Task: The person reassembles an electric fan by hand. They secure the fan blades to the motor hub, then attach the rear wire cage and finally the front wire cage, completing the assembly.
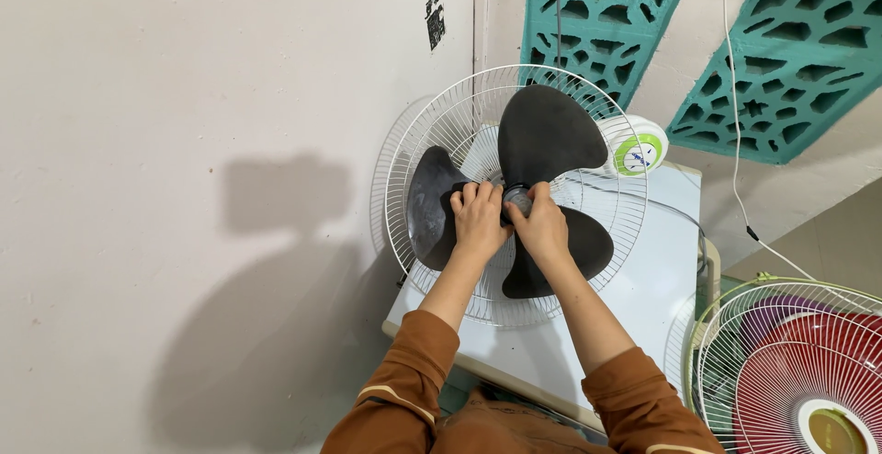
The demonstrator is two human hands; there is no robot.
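Both hands meet at the middle of a dark grey three-bladed fan propeller (542, 141) that sits in its white wire rear guard (432, 114), the fan lying on a pale table (643, 298) pushed near the wall. The left hand (478, 220) lies over the inner part of the left blade, its fingers curled together and pressing on the blade root, and it seems to be bracing the blades against turning. The right hand (544, 226) has its fingertips pinched on the small round hub cap (519, 198) at the centre, clamped on it from the right and near side. To do this well, in my judgement, the bracing hand should hold the blade near its root rather than at the thin tip, and the pinching fingers should stay square on the cap so it turns without slipping or cross-threading. The cap lies between the two hands, touching the right fingertips and just beside the left knuckles. The fan's white motor housing with a green dial (634, 146) shows at the far right of the guard, and a second fan with red blades (799, 371) stands at the near right, well apart.
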